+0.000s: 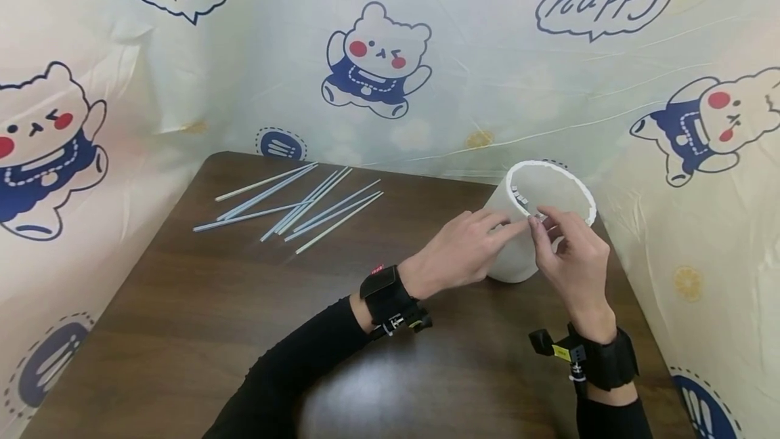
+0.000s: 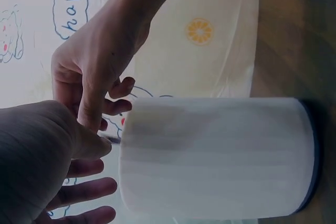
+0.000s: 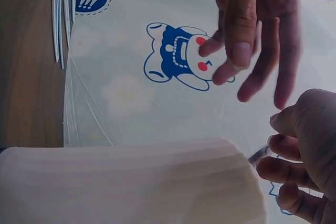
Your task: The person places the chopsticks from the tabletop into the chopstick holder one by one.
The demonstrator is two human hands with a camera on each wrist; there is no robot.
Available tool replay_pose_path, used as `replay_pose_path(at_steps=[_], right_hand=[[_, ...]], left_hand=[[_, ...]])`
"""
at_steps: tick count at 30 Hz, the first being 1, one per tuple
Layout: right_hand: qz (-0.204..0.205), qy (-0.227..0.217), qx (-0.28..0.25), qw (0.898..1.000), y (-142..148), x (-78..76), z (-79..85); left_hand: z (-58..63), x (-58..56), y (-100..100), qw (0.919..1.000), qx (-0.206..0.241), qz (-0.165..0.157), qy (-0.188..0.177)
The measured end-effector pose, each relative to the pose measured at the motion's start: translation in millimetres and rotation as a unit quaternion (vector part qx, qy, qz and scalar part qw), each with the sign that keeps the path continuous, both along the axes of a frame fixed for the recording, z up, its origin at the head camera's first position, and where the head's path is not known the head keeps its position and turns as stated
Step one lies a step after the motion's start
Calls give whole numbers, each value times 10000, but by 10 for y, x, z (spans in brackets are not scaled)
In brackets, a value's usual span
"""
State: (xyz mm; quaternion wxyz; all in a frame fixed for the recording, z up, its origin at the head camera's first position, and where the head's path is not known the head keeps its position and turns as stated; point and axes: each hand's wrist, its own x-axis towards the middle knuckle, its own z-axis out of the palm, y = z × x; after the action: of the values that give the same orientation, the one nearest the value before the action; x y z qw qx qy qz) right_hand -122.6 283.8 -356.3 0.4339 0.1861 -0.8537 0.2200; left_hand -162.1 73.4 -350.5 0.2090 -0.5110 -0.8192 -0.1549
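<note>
Tub (image 1: 510,263) upright at the right of the table (image 1: 475,371); right hand (image 1: 575,249) apparently pinches a dark strip (image 3: 258,156) by the rim (image 1: 551,166), left hand (image 1: 457,246) spread, clamping nothing. Light pressure should avoid tipping!

The left sleeve (image 1: 305,354) and right sleeve (image 1: 612,419) are both long and black. The left wrist band (image 1: 384,295) is wide and black also, with a small red tag (image 1: 378,269) at its edge and one silvery fitting (image 1: 393,323) below. The right wrist band (image 1: 611,361), equally black, carries a small, blocky dark device (image 1: 539,343) with a yellow label (image 1: 561,353).
</note>
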Motion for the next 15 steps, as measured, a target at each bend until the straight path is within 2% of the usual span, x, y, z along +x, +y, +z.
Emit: replay_pose_path(at_steps=[4, 7, 11, 15], right_hand=[[68, 11, -77, 9999, -3, 12, 8], [139, -15, -154, 9998, -12, 24, 10], [286, -43, -220, 9993, -31, 43, 13], [392, -70, -200, 9990, -41, 70, 20]], left_hand=[[-61, 0, -63, 9997, -50, 64, -246], [-138, -21, -156, 9976, -177, 224, -630], [-300, -81, -362, 9908, -314, 574, -1188], [-493, -168, -654, 9852, -266, 1021, -1349]])
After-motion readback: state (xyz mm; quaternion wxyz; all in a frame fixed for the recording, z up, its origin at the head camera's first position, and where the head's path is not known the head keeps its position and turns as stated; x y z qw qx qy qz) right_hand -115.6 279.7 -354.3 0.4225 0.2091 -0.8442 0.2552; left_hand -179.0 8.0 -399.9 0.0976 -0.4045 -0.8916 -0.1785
